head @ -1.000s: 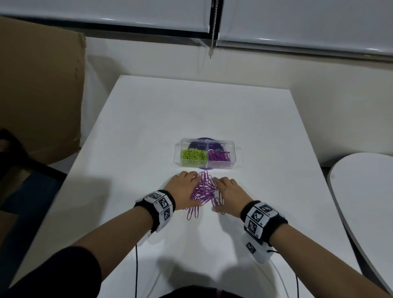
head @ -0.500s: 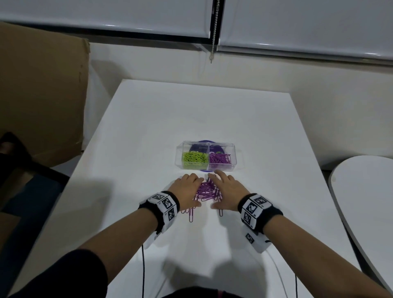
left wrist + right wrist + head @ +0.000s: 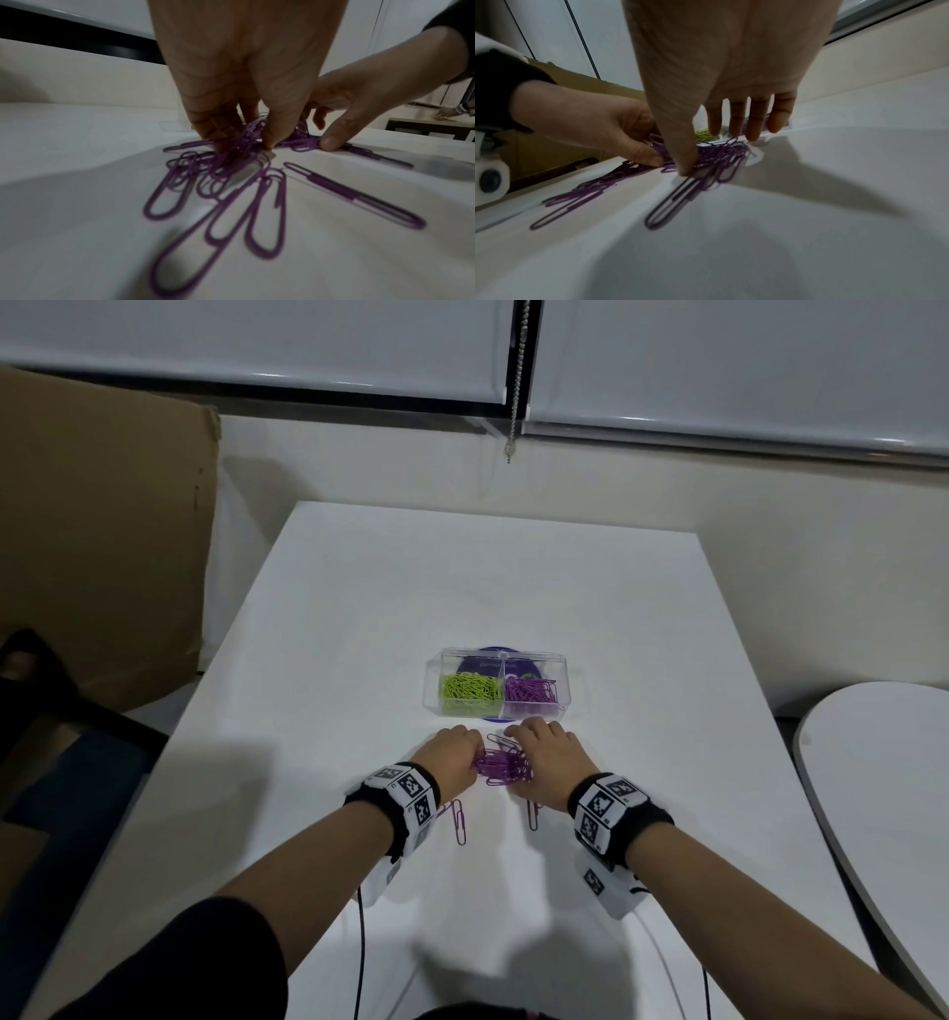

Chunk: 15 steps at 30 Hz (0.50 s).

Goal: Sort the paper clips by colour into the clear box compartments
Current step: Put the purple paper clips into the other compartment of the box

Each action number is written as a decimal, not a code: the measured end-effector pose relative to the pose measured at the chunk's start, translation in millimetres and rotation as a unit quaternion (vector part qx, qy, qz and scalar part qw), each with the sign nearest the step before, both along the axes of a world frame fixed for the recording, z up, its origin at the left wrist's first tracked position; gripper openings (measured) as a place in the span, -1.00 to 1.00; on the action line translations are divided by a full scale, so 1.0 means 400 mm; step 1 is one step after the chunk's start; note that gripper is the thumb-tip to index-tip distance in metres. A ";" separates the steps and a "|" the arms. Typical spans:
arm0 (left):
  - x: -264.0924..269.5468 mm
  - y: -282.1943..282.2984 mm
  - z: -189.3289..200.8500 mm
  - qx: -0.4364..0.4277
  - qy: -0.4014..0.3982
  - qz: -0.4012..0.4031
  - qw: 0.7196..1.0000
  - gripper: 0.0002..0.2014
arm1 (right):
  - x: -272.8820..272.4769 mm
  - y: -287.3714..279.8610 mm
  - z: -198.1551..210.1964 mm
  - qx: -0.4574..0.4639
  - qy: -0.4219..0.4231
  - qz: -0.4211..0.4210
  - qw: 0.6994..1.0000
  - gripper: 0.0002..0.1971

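Note:
A pile of purple paper clips (image 3: 502, 765) lies on the white table (image 3: 462, 588), just in front of the clear box (image 3: 562, 680). The box holds green clips (image 3: 471, 686) in its left compartment and purple clips (image 3: 530, 691) in its right one. My left hand (image 3: 452, 755) is at the pile's left side, its fingers (image 3: 213, 125) and thumb curled into the clips (image 3: 231, 162) and pinching a bunch. My right hand (image 3: 544, 752) is at the pile's right side with fingers (image 3: 754, 121) straight, its thumb (image 3: 684, 162) pressing on clips (image 3: 718, 158).
Stray purple clips (image 3: 460, 821) lie beside my left wrist, and another (image 3: 534, 814) sits under my right hand. A purple disc (image 3: 477, 664) shows under the box. A cardboard box (image 3: 102, 531) stands at the left, a round white table (image 3: 883, 788) at the right.
Both hands have drawn closer together and bunched the purple pile into a tighter heap. My left fingers have curled into it. A few clips are left behind near the wrists.

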State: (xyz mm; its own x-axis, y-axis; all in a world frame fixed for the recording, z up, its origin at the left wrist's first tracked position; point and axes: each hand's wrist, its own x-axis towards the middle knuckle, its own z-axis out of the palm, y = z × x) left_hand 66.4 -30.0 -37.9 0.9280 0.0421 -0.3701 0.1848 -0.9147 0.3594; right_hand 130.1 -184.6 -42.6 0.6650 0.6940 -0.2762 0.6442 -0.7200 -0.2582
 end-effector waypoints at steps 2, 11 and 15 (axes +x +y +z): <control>0.004 -0.003 0.000 -0.002 0.002 0.000 1.000 -0.71 | -0.004 0.007 -0.002 -0.011 -0.008 0.022 1.000 -0.29; 0.012 0.005 -0.004 -0.002 0.014 0.006 1.000 -0.69 | -0.001 0.034 0.004 -0.013 0.027 -0.001 1.000 -0.59; 0.015 0.016 0.001 -0.008 0.026 0.013 1.000 -0.63 | 0.004 0.038 0.004 -0.014 0.042 -0.014 0.999 -0.69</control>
